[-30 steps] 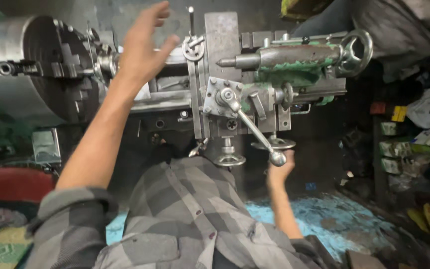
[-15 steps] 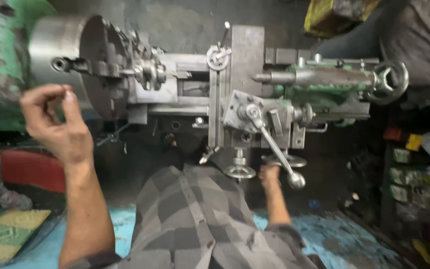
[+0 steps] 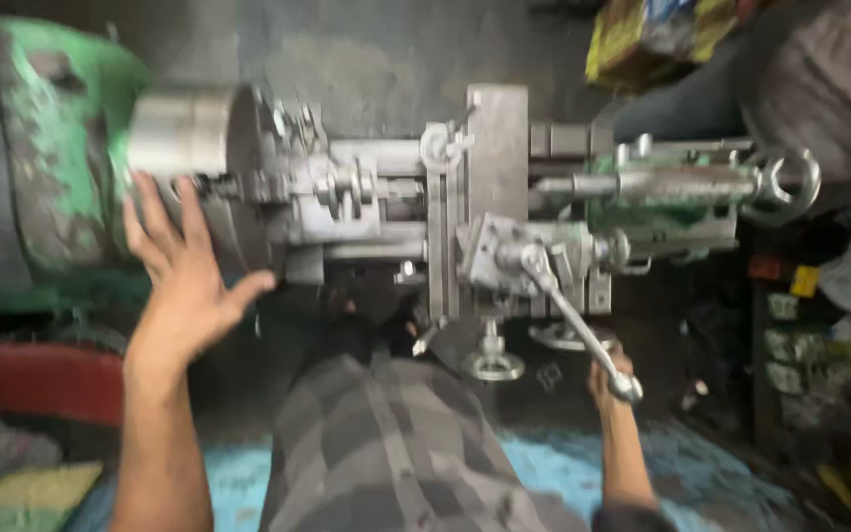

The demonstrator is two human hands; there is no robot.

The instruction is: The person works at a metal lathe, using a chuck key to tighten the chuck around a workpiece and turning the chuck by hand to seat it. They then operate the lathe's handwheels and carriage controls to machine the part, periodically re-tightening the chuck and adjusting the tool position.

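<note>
Currently, your left hand (image 3: 184, 286) lies splayed, fingers released, on the lathe chuck (image 3: 233, 187); at 4 o'clock, your right hand (image 3: 611, 379) grips the long lever handle (image 3: 583, 330).

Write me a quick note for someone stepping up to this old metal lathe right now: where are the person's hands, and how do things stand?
Left hand: open, fingers spread, flat against the edge of the lathe chuck; it holds nothing.
Right hand: low at the front of the carriage, at the ball end of the long lever handle; the view is too blurred to tell whether it grips.
Small handwheel: below the carriage, untouched.
Tailstock: to the right, with its ring handle.
Done: nothing that shows. The blur hides whether the chuck turns, so check it first.
</note>
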